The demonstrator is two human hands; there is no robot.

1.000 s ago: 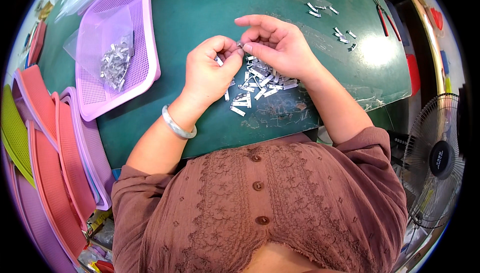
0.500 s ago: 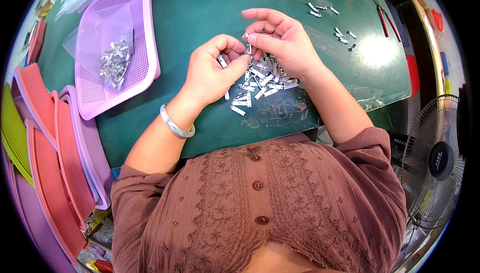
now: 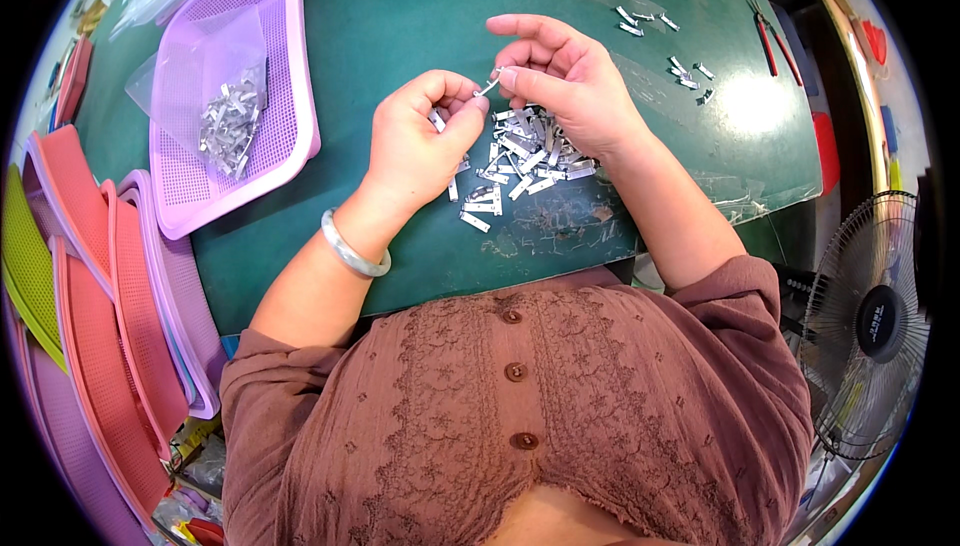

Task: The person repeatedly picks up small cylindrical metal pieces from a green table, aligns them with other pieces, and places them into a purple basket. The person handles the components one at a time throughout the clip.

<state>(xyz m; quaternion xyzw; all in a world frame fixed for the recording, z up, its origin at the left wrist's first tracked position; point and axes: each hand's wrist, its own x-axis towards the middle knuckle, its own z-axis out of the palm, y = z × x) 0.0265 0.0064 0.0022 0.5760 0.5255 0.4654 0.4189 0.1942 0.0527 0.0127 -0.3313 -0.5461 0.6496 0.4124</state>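
Observation:
Between my two hands a small silver metal pin back [image 3: 488, 87] is held at a slant, one end in each pinch. My left hand [image 3: 415, 136], above a pale bangle, grips its lower end between thumb and forefinger. Another silver piece [image 3: 437, 121] shows against the curled fingers of that hand. At the upper end, my right hand [image 3: 575, 81] pinches with thumb and forefinger, its other fingers loosely bent. Under and between the hands, a loose pile of silver pin backs [image 3: 535, 151] lies on the green table [image 3: 400, 271].
On the left, a purple perforated basket [image 3: 305, 96] holds a clear bag [image 3: 235, 126] of silver parts. Small groups of pin backs [image 3: 683, 73] lie at right, near red-handled pliers [image 3: 766, 44]. Stacked pink baskets [image 3: 140, 316] stand lower left; a fan [image 3: 865, 321] is at right.
The pin back between my fingers has turned from nearly upright to a slant. My left fingertips have drawn slightly left, and the right hand has barely moved.

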